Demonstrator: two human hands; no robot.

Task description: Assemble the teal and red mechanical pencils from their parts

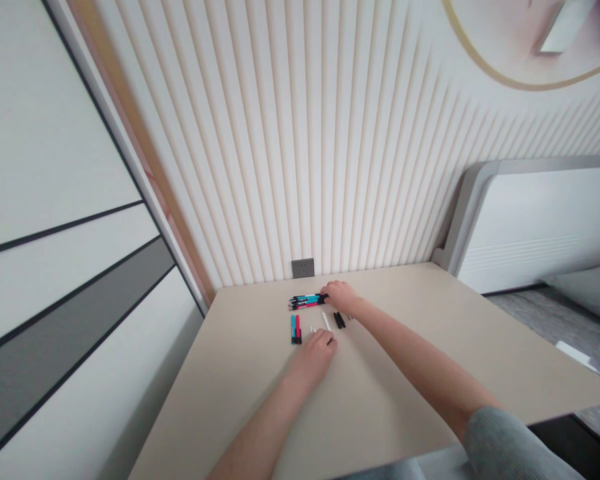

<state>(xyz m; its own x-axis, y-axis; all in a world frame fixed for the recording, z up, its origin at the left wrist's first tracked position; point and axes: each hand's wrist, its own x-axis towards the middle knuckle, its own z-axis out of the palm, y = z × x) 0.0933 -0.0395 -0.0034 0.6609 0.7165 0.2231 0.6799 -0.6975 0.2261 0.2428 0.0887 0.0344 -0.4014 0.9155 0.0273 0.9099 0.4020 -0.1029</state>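
Blue, red and black pens [306, 302] lie sideways in a small pile toward the back of the table. My right hand [341, 295] touches the pile's right end, its fingers closed on the dark pen ends. Nearer to me, my left hand [321, 348] has its fingers closed around a small dark piece at the fingertips. Left of that hand are a blue piece [293, 328] and a red piece [298, 328] with black ends, side by side. Thin white pieces [327, 321] and black pieces [339, 320] lie between my hands.
The beige table [405, 293] stands against a ribbed white wall with a dark socket [303, 268]. White and grey cabinet panels [70, 320] are on the left. A bed headboard [540, 227] and a pillow [590, 290] are on the right.
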